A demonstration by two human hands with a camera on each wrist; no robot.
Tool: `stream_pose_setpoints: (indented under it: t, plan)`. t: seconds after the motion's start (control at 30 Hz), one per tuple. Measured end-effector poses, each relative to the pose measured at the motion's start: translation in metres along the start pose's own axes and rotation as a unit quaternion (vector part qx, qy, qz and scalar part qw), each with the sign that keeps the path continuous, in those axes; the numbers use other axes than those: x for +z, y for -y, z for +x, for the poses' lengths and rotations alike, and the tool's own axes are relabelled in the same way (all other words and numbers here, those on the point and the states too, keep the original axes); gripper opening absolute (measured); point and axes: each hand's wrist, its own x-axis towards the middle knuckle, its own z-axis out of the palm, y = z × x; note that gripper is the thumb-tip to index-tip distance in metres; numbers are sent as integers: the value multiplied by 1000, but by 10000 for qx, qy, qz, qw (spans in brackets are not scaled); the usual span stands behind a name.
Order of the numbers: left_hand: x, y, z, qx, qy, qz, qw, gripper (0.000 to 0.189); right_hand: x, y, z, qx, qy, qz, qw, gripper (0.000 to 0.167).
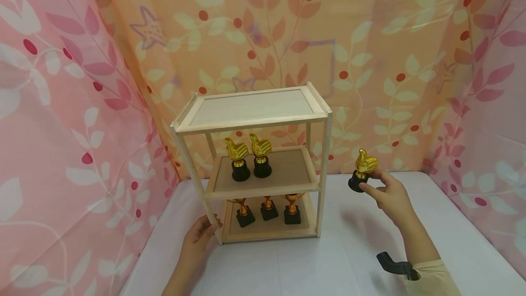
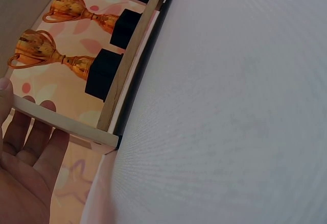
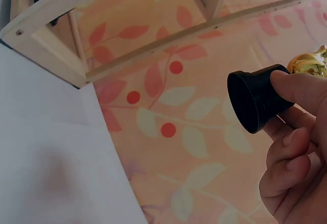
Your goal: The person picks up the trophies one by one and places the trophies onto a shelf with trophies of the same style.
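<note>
A three-tier wooden shelf rack (image 1: 252, 108) stands on the table. At its lower front-left post, my left hand (image 1: 199, 237) grips the wood, thumb on one side and fingers on the other in the left wrist view. Right of the rack, my right hand (image 1: 392, 200) holds a gold thumbs-up trophy (image 1: 365, 163) in the air, pinching it near its black base (image 3: 255, 96). Two similar thumbs-up trophies, one left (image 1: 238, 152) and one right (image 1: 261, 150), stand on the middle tier. The bottom tier bears three gold cup trophies (image 1: 292, 214) on black square bases, their tops partly hidden.
A white cloth covers the table (image 1: 328, 259). Floral curtains, orange at the back (image 1: 365, 104) and pink at the left (image 1: 82, 186) and right, enclose it. A black strap-like piece (image 1: 396, 266) sits at my right wrist.
</note>
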Motion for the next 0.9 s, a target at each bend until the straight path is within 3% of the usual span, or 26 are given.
stream_pose_setpoints:
  t: [0.4, 0.9]
  plan:
    - [0, 1, 0, 117, 0, -16, 9999, 35, -7, 32, -13, -85, 2, 127, 9999, 59]
    - [0, 1, 0, 89, 4, -32, 10000, 36, -9, 66, -32, -658, -158, 131, 9976, 45]
